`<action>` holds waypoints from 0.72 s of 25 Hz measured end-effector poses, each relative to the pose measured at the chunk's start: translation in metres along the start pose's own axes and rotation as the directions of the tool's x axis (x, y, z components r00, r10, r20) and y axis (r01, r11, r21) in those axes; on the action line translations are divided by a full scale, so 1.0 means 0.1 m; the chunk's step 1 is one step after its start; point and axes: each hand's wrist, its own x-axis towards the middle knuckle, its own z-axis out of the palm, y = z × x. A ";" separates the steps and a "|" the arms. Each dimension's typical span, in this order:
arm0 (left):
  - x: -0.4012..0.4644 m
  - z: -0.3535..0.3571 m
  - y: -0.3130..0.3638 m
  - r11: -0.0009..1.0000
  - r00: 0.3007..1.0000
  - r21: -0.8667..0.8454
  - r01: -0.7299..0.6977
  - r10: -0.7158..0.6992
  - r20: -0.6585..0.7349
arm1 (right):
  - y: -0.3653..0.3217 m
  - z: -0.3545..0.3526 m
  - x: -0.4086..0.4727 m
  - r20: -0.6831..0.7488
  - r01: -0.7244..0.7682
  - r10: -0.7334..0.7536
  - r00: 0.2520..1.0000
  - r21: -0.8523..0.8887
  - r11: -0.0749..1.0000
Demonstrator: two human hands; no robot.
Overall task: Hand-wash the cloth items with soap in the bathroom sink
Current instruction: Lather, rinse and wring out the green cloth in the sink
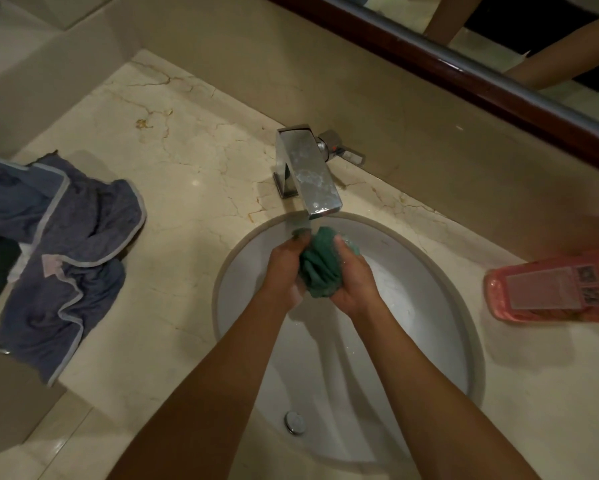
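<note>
You hold a bunched green cloth [318,268] between both hands over the white sink [412,282], just under the spout of the chrome tap [308,174]. Your left hand [284,268] curls round the cloth's left side, fingertips up near the stream; your right hand [355,282] cups and squeezes the opposite side, thumb laid across the folds. The wad sits high in the basin, directly below the outlet, probably so the running water [300,225] soaks through it while you knead. Droplets glisten on the cloth and on your right fingers; whether suds are already worked in is hard to tell.

Beyond your fingertips, the tap's lever [343,150] juts toward the wall. Below your wrists, near your body, the drain plug [294,421] lies at the basin floor. Well off to the left of your left hand, a crumpled blue-grey garment [76,251] with pale trim waits on the marble counter [187,161], apparently next in line. Out past your right hand, a pink soap bottle [554,289] lies on its side on the counter, within reach for the lathering step.
</note>
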 end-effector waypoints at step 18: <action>-0.07 -0.08 0.00 0.953 0.995 0.298 -0.057 0.077 -0.057 | -0.15 -0.22 0.00 0.046 0.076 -0.081 0.996 0.103 0.992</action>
